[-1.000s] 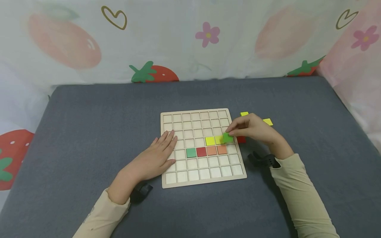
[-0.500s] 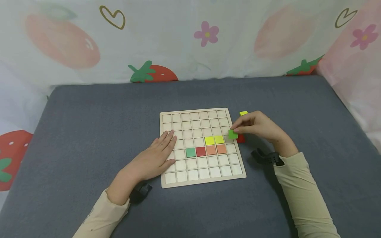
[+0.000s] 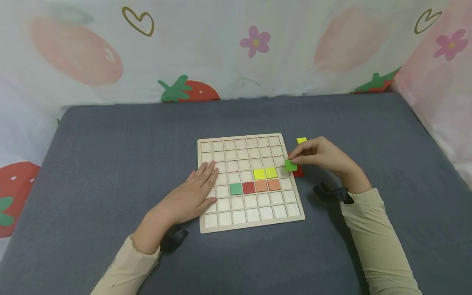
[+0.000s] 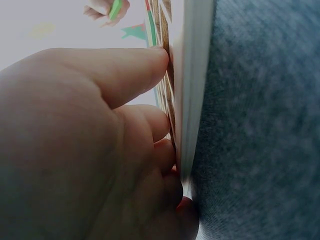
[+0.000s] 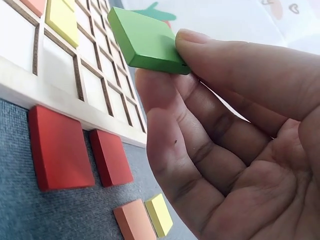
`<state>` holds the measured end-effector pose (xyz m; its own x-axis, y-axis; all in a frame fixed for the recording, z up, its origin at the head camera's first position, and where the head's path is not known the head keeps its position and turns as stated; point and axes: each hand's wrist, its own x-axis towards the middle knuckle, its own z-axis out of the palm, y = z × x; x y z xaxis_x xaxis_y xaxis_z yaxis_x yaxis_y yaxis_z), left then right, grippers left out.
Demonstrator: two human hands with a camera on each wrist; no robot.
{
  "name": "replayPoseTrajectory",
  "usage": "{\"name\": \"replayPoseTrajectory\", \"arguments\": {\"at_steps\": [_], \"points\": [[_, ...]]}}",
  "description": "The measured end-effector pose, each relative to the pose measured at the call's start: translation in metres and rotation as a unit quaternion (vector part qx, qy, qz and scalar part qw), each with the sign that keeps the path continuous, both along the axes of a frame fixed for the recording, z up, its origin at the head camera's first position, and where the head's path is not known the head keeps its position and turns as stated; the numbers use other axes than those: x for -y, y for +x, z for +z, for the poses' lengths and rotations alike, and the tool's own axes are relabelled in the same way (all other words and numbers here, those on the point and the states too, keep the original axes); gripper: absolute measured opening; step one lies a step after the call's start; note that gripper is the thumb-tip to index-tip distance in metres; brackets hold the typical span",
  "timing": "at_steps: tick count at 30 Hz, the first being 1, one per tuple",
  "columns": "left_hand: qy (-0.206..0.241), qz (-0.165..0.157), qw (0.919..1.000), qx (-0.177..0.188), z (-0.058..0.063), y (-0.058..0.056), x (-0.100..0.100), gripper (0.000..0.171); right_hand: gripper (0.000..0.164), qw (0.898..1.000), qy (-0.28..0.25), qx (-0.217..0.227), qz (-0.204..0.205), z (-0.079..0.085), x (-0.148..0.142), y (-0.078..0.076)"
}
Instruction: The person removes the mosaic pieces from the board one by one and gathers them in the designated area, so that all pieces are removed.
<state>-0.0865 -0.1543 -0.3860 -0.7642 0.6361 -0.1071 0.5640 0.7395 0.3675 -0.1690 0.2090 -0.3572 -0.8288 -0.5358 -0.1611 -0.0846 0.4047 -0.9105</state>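
Observation:
My right hand [image 3: 321, 155] pinches a light green square tile [image 5: 147, 42] between thumb and fingertips, above the right edge of a wooden grid board [image 3: 243, 142]. The left hand [image 3: 191, 194] lies flat with straight fingers over the board's left edge; its fingertips rest on the board in the left wrist view. Seated in the board's cells are two yellow tiles [image 3: 259, 174] side by side. The row below them holds a teal tile [image 3: 236, 189], a red tile [image 3: 248, 187] and two orange tiles [image 3: 261, 186].
Beside the board's right edge, on the grey cloth [image 3: 121, 164], lie two red tiles [image 5: 62, 149], an orange tile [image 5: 135, 220] and a yellow tile [image 5: 159, 215]. Another yellow tile [image 3: 301, 140] shows behind the right hand in the head view. A patterned curtain [image 3: 287, 53] hangs behind the table.
My right hand has drawn the light green tile from over the cell beside the yellow tiles to the right, toward the board's edge. The left hand has stayed in place.

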Motion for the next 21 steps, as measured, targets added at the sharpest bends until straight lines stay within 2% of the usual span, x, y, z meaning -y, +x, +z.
{"name": "replayPoseTrajectory", "arguments": {"at_steps": [21], "points": [[0.001, 0.006, 0.9999, 0.009, 0.0, -0.001, 0.0, 0.068, 0.02, 1.0, 0.013, -0.002, -0.019, 0.005, -0.013, 0.001]]}}
